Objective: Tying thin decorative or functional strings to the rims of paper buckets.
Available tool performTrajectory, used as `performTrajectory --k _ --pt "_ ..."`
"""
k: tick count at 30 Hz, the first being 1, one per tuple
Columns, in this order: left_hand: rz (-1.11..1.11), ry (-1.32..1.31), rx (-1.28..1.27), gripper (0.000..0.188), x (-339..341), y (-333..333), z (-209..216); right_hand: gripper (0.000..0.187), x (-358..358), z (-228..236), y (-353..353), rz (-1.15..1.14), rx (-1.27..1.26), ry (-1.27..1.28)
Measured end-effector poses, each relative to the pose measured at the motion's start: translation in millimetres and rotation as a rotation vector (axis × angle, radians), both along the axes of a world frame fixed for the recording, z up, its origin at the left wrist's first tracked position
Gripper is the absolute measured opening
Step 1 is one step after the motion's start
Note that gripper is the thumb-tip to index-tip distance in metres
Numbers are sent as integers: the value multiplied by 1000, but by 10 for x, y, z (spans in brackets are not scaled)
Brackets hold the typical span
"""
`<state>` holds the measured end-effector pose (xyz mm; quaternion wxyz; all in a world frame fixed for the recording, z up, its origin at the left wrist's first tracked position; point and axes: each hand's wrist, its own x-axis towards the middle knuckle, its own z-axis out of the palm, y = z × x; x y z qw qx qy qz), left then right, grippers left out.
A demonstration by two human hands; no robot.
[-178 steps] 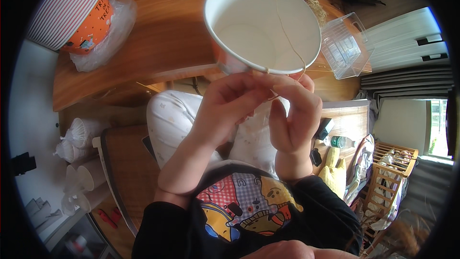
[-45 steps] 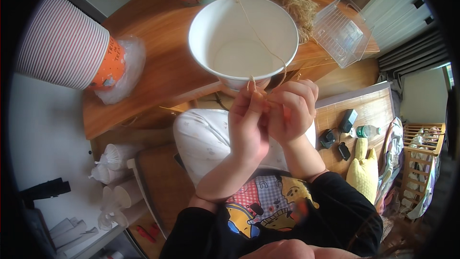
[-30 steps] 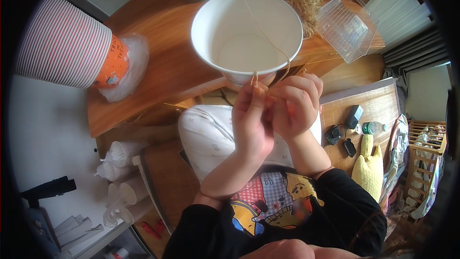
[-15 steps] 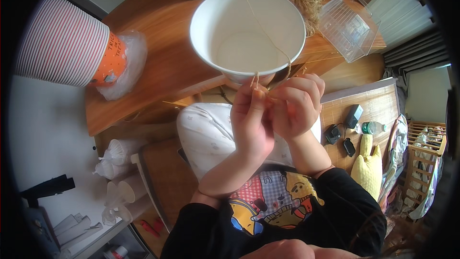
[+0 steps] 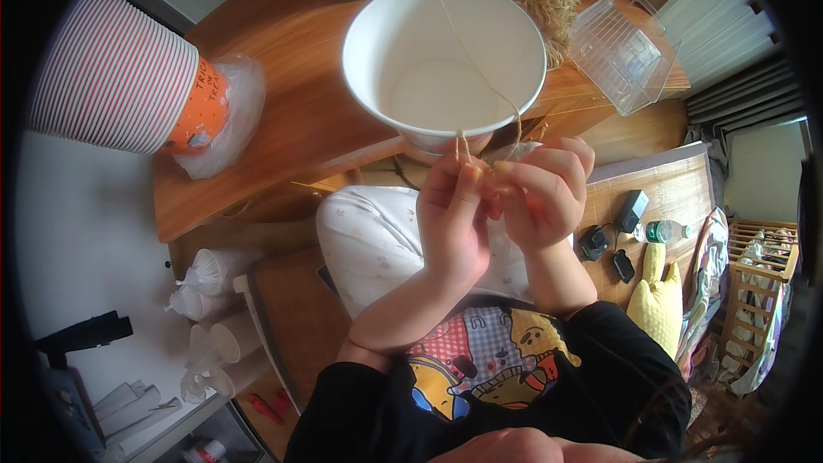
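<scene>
White-lined tub (image 5: 429, 77), tan twine (image 5: 493, 89) across its mouth, hands (image 5: 454, 214) (image 5: 546, 199) closed, pinching twine

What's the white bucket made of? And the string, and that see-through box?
The bucket looks like smooth, coated card: thin wall, rolled rim. Plastic is possible. The string seems a matte plant fibre, maybe jute: tan and twisted. The box is probably hard, shiny plastic: clear, with bright glints.

Clear plastic bottle (image 5: 664, 231) near a yellow cushion (image 5: 656, 307), slatted wooden rack (image 5: 761, 250), dark grey curtain (image 5: 739, 101)
</scene>
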<state>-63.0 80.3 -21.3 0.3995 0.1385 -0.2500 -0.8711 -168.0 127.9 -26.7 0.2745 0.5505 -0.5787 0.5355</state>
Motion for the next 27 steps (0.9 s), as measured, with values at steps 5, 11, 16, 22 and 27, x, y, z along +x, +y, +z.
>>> performTrajectory --k 5,11,16,22,27 --pt "-2 -100 -20 14 17 13 -13 32 -60 39 17 -16 99 3" --pt "-31 -98 -75 24 19 -19 -104 30 -86 2 3 -44 81 26" --pt "33 -104 -255 21 11 -2 -115 28 -105 -8 35 -48 80 40" --pt "76 -91 -380 22 -1 -15 -110 29 -101 17 50 -55 80 57" --pt "65 -114 -385 17 10 -57 -95 31 -91 12 53 -56 85 61"
